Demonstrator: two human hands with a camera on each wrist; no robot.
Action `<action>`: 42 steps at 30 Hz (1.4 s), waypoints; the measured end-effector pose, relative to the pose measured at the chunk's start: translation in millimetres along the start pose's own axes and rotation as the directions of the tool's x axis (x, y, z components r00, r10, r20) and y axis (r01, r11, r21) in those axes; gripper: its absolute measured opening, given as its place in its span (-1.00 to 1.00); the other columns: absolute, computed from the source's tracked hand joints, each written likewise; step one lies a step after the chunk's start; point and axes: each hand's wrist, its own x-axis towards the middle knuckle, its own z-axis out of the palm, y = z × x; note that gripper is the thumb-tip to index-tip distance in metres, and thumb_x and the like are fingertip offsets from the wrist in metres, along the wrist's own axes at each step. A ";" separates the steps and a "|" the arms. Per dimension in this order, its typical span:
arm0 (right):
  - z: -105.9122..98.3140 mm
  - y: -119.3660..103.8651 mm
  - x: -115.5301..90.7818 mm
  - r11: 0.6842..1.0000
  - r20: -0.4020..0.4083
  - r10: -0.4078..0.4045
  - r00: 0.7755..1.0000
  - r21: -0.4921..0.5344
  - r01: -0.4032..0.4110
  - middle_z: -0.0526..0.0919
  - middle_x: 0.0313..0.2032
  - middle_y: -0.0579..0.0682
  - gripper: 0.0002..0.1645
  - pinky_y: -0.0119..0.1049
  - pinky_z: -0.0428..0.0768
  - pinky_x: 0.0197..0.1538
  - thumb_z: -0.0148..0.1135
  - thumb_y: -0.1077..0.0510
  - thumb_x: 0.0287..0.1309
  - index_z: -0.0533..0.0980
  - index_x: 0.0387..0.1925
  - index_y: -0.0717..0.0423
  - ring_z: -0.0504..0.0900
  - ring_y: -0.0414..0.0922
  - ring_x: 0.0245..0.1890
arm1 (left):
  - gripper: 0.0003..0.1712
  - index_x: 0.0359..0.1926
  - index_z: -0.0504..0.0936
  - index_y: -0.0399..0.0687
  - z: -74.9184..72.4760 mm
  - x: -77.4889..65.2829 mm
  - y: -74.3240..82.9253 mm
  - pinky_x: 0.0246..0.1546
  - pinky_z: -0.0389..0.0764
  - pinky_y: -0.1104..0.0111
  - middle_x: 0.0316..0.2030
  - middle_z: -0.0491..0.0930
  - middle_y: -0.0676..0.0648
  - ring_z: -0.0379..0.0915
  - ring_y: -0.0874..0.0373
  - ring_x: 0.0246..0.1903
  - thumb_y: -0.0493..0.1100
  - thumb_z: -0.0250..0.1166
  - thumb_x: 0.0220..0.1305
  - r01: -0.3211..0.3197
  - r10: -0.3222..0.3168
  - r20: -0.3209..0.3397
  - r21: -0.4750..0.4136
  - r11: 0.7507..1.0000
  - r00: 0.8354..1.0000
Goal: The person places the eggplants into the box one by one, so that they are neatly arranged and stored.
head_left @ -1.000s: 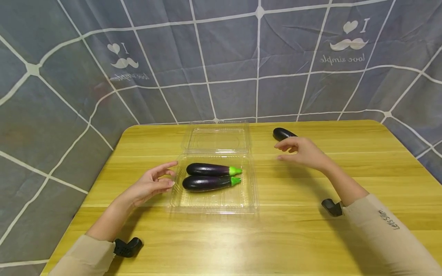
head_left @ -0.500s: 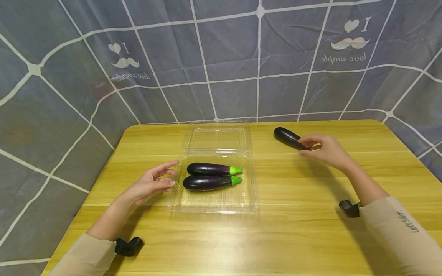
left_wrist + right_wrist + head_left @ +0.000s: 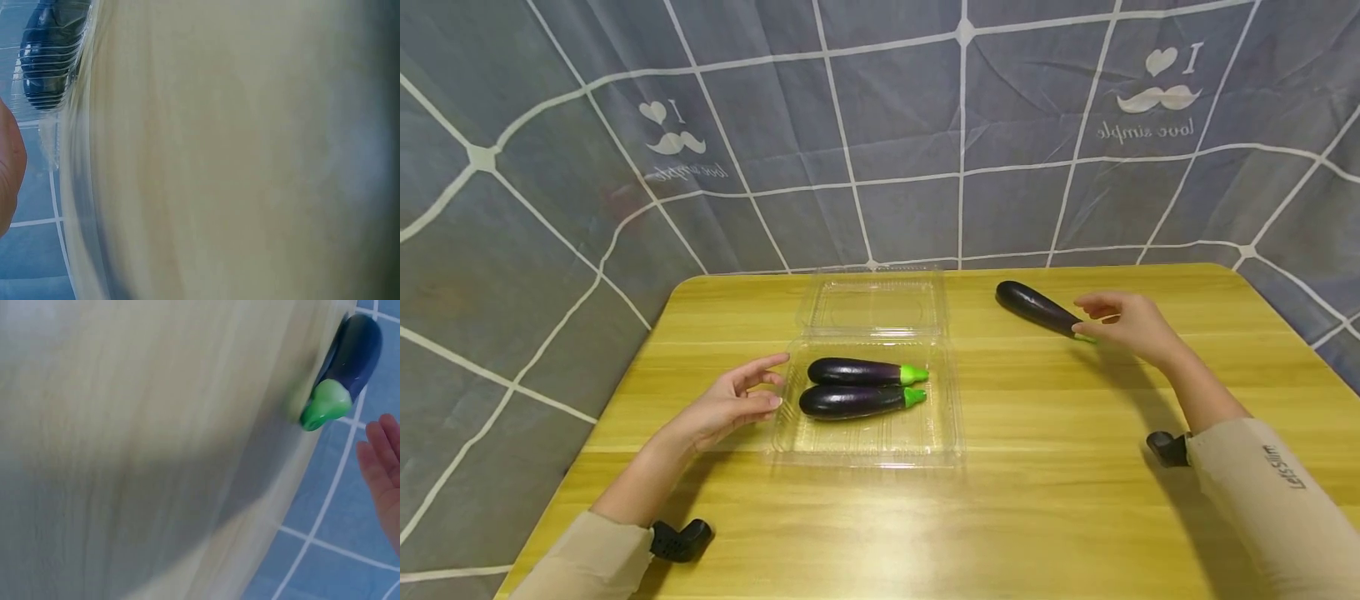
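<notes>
With left grip (image 3: 730,406) and right grip (image 3: 1129,323) parted and empty, the eggplant (image 3: 1036,307) at two o'clock is seemingly sought, right-side closure being required.

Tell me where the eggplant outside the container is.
In the head view, the eggplant lies on the table, right of the open clear container, its green stem by the right hand.

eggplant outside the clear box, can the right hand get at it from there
Very likely yes: the right hand is right by the stem end of the lone eggplant, fingers apart, and nothing visible blocks it; the clear box lies off to one side.
</notes>
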 end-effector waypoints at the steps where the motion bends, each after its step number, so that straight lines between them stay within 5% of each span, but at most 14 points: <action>1: 0.5 1.9 0.5 1.000 0.006 0.012 1.000 -0.002 -0.012 0.50 0.00 0.37 -0.44 -0.46 0.49 -0.14 0.30 0.09 0.12 0.45 0.08 0.37 0.47 0.19 -0.04 | -0.22 0.40 0.05 -0.24 0.2 -0.5 -0.7 -0.24 0.58 0.44 -0.02 0.26 -0.15 0.48 0.25 -0.28 -0.41 0.19 0.22 0.003 -0.003 -0.002 0.002 1.000 1.000; 8: 6.0 14.8 10.2 0.996 0.043 0.085 0.995 -0.013 -0.084 0.48 0.04 0.36 -0.39 0.00 0.46 -0.04 0.29 0.04 0.13 0.42 0.11 0.36 0.44 0.22 0.01 | -0.21 0.41 0.03 -0.23 0.2 -1.3 -0.9 -0.21 0.57 0.44 -0.01 0.25 -0.16 0.48 0.24 -0.26 -0.38 0.19 0.23 0.014 -0.014 -0.005 0.015 1.000 1.000; 18: 11.9 30.9 19.3 0.990 0.107 0.140 0.984 -0.006 -0.140 0.44 0.06 0.42 -0.31 0.08 0.41 0.05 0.27 0.00 0.15 0.35 0.17 0.38 0.42 0.26 0.06 | -0.20 0.42 0.01 -0.23 -0.8 2.0 0.7 -0.22 0.58 0.44 -0.02 0.25 -0.14 0.48 0.24 -0.27 -0.41 0.18 0.23 0.016 -0.016 -0.001 0.000 1.000 1.000; 26: 15.5 30.7 22.8 0.995 0.098 0.079 0.992 -0.071 -0.072 0.53 -0.09 0.39 -0.44 -0.06 0.50 -0.09 0.27 0.10 0.15 0.44 0.07 0.42 0.51 0.21 -0.11 | -0.21 0.41 0.02 -0.23 -2.6 0.8 -0.4 -0.23 0.58 0.44 -0.01 0.24 -0.15 0.48 0.24 -0.26 -0.40 0.18 0.23 0.005 -0.005 -0.001 0.004 1.000 1.000; 32: 16.5 27.2 23.3 0.993 0.121 0.107 0.987 -0.054 -0.101 0.47 0.00 0.46 -0.45 0.11 0.44 0.03 0.24 0.09 0.18 0.43 0.08 0.40 0.45 0.29 0.02 | -0.22 0.41 0.03 -0.23 -2.0 1.1 -0.5 -0.22 0.58 0.43 -0.02 0.25 -0.13 0.48 0.25 -0.26 -0.39 0.19 0.23 0.005 -0.005 -0.003 0.003 1.000 1.000; 42: 19.1 24.2 23.7 0.994 0.131 0.110 0.985 -0.029 -0.107 0.45 0.03 0.45 -0.47 0.11 0.43 0.06 0.23 0.12 0.19 0.42 0.09 0.40 0.42 0.30 0.06 | -0.21 0.41 0.03 -0.23 -0.7 0.3 0.1 -0.21 0.57 0.43 -0.01 0.23 -0.15 0.47 0.25 -0.28 -0.40 0.18 0.23 0.005 -0.005 -0.005 0.006 1.000 1.000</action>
